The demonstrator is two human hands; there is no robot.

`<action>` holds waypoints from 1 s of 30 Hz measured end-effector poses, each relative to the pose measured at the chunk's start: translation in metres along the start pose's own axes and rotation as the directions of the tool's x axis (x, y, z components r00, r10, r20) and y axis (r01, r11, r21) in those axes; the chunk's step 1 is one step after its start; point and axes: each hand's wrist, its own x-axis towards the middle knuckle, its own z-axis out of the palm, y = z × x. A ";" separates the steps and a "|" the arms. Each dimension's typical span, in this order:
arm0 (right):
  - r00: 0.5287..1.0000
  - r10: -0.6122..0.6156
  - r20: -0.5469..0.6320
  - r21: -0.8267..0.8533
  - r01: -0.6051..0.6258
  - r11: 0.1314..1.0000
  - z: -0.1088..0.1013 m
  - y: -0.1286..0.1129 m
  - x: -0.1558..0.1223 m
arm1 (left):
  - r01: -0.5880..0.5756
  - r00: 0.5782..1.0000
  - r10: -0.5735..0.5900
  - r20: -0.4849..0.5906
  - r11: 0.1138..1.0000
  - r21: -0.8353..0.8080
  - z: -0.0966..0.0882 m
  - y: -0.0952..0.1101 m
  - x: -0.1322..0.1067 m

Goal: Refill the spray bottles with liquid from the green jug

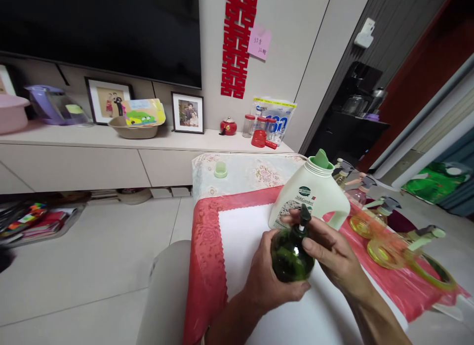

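A long pale cabinet (74, 162) with a black television (99, 33) above it backs the scene as I work at a desk (240, 173) covered in floral and red cloth (205, 271), a white mat (239, 251) spread over the middle. The tall jug (296, 189), pale green and uncapped (its green spout (320, 158) pokes out of the neck), stands on the far part of the mat, just beyond my grips. Spray bottles (370, 221), at least two with yellow liquid, cluster on the red cloth to the right. My left grip (264, 276) is wrapped around the dark green pump bottle (291, 261), holding it above the mat and in front of the jug. My right grip (335, 251) curls about the pump top (304, 216), thumb at the collar; whether it is clenched there, I cannot tell. The pale green cap (220, 170) sits near the desk's far left corner.
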 end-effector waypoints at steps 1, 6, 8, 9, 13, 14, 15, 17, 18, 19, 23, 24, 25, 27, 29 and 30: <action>0.999 -0.028 -0.041 -0.097 0.024 0.995 0.003 0.000 0.000 | -0.005 0.999 0.006 -0.033 1.000 0.029 0.001 -0.001 0.000; 0.951 -0.113 -0.288 -0.357 0.003 0.934 0.026 -0.004 0.004 | -0.046 0.994 0.062 -0.088 0.985 0.167 0.003 -0.002 0.002; 0.960 -0.077 -0.268 -0.310 -0.011 0.951 0.029 -0.006 0.007 | -0.061 0.994 0.074 -0.078 0.986 0.152 0.003 -0.002 0.002; 0.970 -0.066 -0.234 -0.300 -0.007 0.954 0.029 -0.007 0.008 | -0.067 0.994 0.079 -0.081 0.987 0.145 0.002 -0.002 0.003; 0.973 -0.122 -0.197 -0.403 0.033 0.915 0.025 -0.004 0.013 | -0.062 0.980 0.100 -0.174 0.976 0.210 0.000 -0.005 0.004; 0.964 -0.139 -0.228 -0.428 0.029 0.903 0.025 -0.002 0.014 | -0.061 0.974 0.110 -0.200 0.970 0.234 0.000 -0.006 0.005; 0.950 -0.150 -0.273 -0.441 0.015 0.898 0.025 0.000 0.015 | -0.063 0.968 0.121 -0.221 0.966 0.251 0.000 -0.007 0.005; 0.920 -0.133 -0.368 -0.414 -0.034 0.910 0.025 0.002 0.017 | -0.066 0.962 0.129 -0.240 0.965 0.255 0.000 -0.008 0.006; 0.912 -0.108 -0.396 -0.377 -0.055 0.925 0.024 0.002 0.017 | -0.063 0.963 0.122 -0.241 0.968 0.241 0.000 -0.008 0.006; 0.912 -0.078 -0.402 -0.331 -0.065 0.942 0.024 0.001 0.017 | -0.056 0.966 0.108 -0.237 0.974 0.218 0.000 -0.007 0.005; 0.986 0.018 -0.166 -0.082 -0.032 0.996 0.017 -0.005 0.020 | -0.012 0.976 0.040 -0.214 0.991 0.132 0.000 -0.008 0.006; 0.995 0.014 -0.102 -0.071 -0.021 0.997 0.016 -0.007 0.021 | -0.010 0.973 0.042 -0.227 0.990 0.139 0.000 -0.008 0.006; 0.998 -0.005 -0.056 -0.109 -0.002 0.994 0.016 -0.008 0.022 | -0.015 0.967 0.055 -0.248 0.987 0.159 0.000 -0.009 0.007; 0.996 -0.080 -0.037 -0.307 0.065 0.949 0.017 -0.009 0.025 | -0.034 0.953 0.097 -0.289 0.976 0.215 0.000 -0.009 0.008; 0.984 -0.170 -0.048 -0.498 0.124 0.858 0.019 -0.009 0.026 | -0.036 0.948 0.114 -0.298 0.966 0.255 0.000 -0.009 0.009; 0.978 -0.200 -0.060 -0.547 0.135 0.826 0.020 -0.009 0.027 | -0.033 0.951 0.111 -0.290 0.964 0.262 0.000 -0.008 0.009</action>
